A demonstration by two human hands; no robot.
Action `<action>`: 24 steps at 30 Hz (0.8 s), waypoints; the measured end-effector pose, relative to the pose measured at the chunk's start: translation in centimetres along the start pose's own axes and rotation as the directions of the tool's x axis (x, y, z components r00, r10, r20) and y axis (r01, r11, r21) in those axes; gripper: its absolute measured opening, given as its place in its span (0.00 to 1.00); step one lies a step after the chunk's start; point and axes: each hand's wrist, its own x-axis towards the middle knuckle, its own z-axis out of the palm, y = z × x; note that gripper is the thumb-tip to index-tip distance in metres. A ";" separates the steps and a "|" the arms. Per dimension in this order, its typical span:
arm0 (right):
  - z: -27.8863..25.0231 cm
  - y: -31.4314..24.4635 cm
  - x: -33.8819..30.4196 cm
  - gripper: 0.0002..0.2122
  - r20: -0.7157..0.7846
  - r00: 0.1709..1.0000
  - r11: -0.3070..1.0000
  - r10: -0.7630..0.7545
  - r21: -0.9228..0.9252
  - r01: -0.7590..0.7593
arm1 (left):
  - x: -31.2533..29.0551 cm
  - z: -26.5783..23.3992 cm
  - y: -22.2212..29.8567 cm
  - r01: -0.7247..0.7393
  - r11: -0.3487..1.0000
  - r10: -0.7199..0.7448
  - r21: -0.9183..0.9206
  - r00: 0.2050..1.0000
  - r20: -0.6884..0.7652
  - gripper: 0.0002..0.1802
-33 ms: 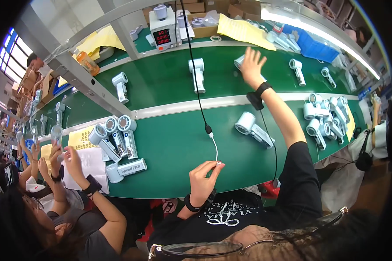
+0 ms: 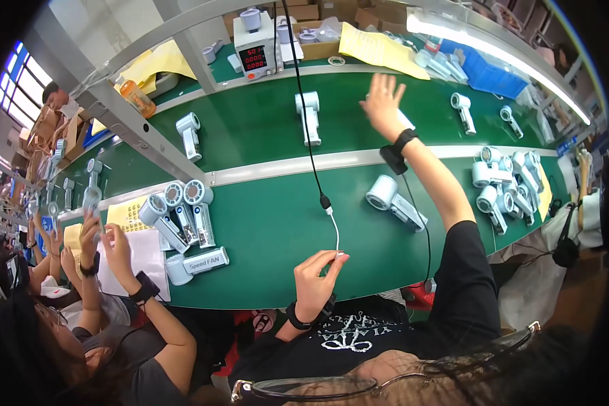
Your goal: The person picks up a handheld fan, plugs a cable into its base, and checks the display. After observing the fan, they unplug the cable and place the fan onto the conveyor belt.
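- Pinching the white cable [image 2: 336, 233] near its lower end, the left hand [image 2: 314, 281] has thumb and forefinger closed together, other fingers curled in; the cable's tip is hidden by the grip; away from this hand the cable runs up to a black connector [image 2: 325, 201] on a black cord [image 2: 306, 139].
- The right hand [image 2: 384, 105] reaches out over the back green surface [image 2: 250, 122], fingers fanned wide, nothing visibly gripped; a pale handle [image 2: 407, 120] shows just beside its wrist; whether the palm touches anything beneath, I cannot tell.
- Between the two hands, right of the left one and nearer than the right one, a handheld fan [image 2: 394, 203] lies on its side on the near green worktop [image 2: 271, 223].
- Left of the right hand, another handheld fan [image 2: 311, 103] lies partly behind the cord; beyond the hand lies a yellow sheet [image 2: 379, 51], with a blue bin [image 2: 494, 73] farther right.
- Well left of the left hand lies a group of fans [image 2: 184, 220]; past it, a co-worker's raised hand [image 2: 118, 256]; well right of both hands, a pile of fans [image 2: 502, 177].
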 end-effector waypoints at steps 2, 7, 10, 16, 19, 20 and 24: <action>0.8 -3.4 -0.1 0.41 0.139 0.987 0.986 -0.080 0.158 0.058 | 0.1 0.1 0.1 -0.014 1.000 0.014 -0.002 1.000 0.003 0.05; 1.4 -10.8 -1.2 0.38 0.577 0.801 0.899 -0.158 0.419 -0.125 | 0.3 -0.1 0.5 -0.021 1.000 0.021 -0.002 1.000 0.003 0.04; 0.6 -10.4 -0.9 0.34 0.552 0.809 0.824 -0.203 0.542 -0.163 | 0.2 -0.1 0.5 -0.020 1.000 0.020 0.000 1.000 0.003 0.04; -8.0 -8.0 -1.3 0.29 0.511 0.798 0.815 -0.319 0.578 -0.045 | 0.2 -0.4 0.4 0.029 0.997 -0.025 -0.068 0.998 0.057 0.05; -11.0 -4.2 -4.2 0.25 0.479 0.828 0.388 -0.292 0.850 -0.356 | 0.3 0.4 0.9 0.050 0.986 -0.035 -0.158 0.994 0.100 0.06; -12.4 -3.6 -5.4 0.23 0.549 0.778 0.278 -0.307 0.833 -0.478 | 0.2 0.7 1.1 0.064 0.978 -0.043 -0.197 0.993 0.111 0.07; -19.4 -2.3 -11.2 0.20 0.645 0.718 -0.222 -0.262 0.684 -0.695 | 0.4 2.6 1.3 0.015 0.970 0.027 -0.241 0.985 0.169 0.08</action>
